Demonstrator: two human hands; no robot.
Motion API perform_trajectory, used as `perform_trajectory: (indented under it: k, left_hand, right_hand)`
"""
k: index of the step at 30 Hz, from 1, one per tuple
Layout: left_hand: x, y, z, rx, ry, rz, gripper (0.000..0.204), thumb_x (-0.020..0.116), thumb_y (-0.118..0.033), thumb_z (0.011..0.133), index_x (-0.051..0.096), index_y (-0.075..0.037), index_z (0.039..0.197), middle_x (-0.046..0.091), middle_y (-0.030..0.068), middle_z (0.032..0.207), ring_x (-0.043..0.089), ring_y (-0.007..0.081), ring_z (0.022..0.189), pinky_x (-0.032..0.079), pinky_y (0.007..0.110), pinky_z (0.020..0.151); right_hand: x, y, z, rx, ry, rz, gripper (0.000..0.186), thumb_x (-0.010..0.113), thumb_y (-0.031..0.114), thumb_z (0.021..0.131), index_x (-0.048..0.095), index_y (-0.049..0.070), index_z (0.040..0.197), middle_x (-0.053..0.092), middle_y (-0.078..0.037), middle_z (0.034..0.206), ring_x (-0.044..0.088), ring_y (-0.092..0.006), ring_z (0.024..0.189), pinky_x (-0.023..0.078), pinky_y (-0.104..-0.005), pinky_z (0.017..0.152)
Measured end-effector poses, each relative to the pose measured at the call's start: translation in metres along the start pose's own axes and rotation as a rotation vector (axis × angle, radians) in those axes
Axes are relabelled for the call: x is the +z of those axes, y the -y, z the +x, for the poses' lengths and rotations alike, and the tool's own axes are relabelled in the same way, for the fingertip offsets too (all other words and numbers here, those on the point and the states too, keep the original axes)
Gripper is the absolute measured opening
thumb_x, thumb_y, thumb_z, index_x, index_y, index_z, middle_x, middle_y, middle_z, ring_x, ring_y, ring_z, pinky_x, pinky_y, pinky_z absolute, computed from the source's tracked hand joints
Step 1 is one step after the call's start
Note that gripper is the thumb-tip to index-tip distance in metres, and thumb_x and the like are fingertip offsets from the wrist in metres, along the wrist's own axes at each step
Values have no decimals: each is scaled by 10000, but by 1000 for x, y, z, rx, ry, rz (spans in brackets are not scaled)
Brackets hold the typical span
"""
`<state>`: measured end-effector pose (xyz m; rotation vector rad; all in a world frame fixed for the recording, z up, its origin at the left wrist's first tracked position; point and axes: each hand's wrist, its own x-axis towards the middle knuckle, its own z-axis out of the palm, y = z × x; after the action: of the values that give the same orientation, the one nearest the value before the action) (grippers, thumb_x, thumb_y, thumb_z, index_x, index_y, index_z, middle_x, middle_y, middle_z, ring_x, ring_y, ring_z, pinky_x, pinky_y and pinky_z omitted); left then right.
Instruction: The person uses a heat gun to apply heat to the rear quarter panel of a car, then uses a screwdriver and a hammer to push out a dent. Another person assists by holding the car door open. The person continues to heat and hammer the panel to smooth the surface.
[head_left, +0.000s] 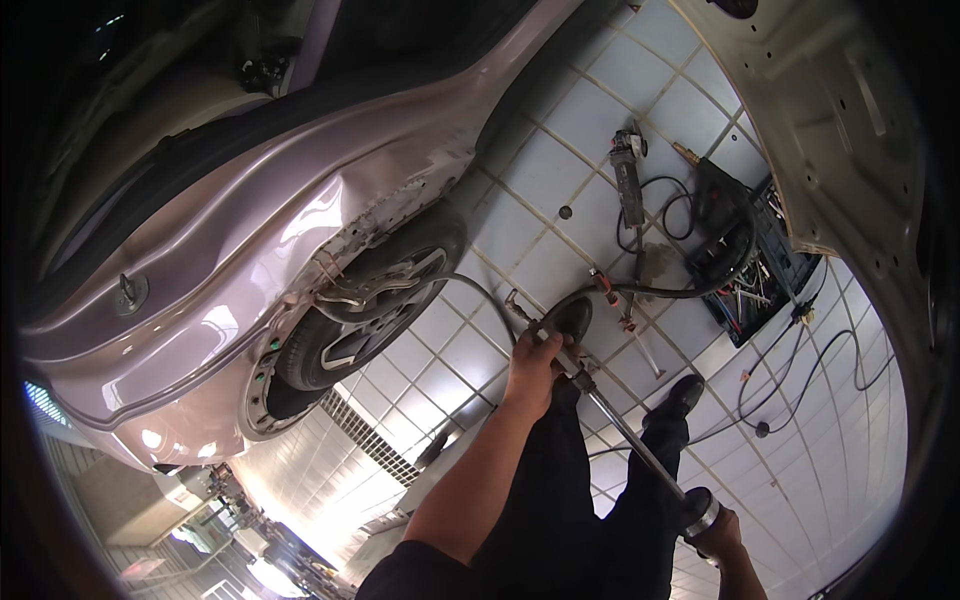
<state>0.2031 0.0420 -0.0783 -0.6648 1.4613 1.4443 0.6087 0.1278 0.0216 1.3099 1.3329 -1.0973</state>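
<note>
A slide hammer dent puller [632, 436] slants across my legs, its long chrome rod running from my left hand to my right. My left hand [538, 362] is closed round the body near its hooked tip, which points at the car. At the other end my right hand [722, 536] is closed at the round metal weight [699, 511]; its fingers are partly hidden. The tip is apart from the pink car body [300, 225]. Metal locking pliers [375, 285] grip the edge of the bare, dented wheel arch [375, 215], and a cable leads from them towards the tool.
The car's wheel [375, 320] stands under the arch. On the tiled floor lie an angle grinder [627, 175], a copper-coloured tool [612, 298], an open toolbox [750, 290] and loose cables [800, 405]. An open car door panel [815, 110] rises on the right.
</note>
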Motion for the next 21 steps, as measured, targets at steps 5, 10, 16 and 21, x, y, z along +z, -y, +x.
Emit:
perform_trajectory:
  k: [5,10,16,21]
  left_hand:
    - [-33,-22,7,429,-149,1221,585,611,-226,857,366,14,1331,536,196,1166,535,341,1084,430,444,949]
    - [-6,-138,-5,741,-514,2305,794,583,-389,843,239,43,1415,151,233,1498,66,366,1414,111,471,1144]
    - [10,-214,15,658,-892,2422,826,579,-359,837,193,87,1415,126,247,1509,63,379,1413,62,464,1145]
    - [8,-215,49,647,-950,2600,741,509,-261,856,183,97,1417,113,264,1508,48,402,1411,35,470,1142]
  right_hand:
    - [-14,25,5,-94,-40,32,470,796,348,620,628,135,1004,686,-125,879,662,-314,864,535,-392,738]
    - [-10,16,25,-68,-92,-41,462,770,380,649,622,84,971,681,-140,865,667,-310,829,537,-393,718]
    - [-16,29,28,65,-68,-14,558,805,356,615,592,54,1033,680,-141,879,665,-304,835,539,-390,735]
    - [-13,18,37,40,-59,-59,613,833,351,592,582,74,1078,679,-131,926,653,-300,899,530,-390,775]
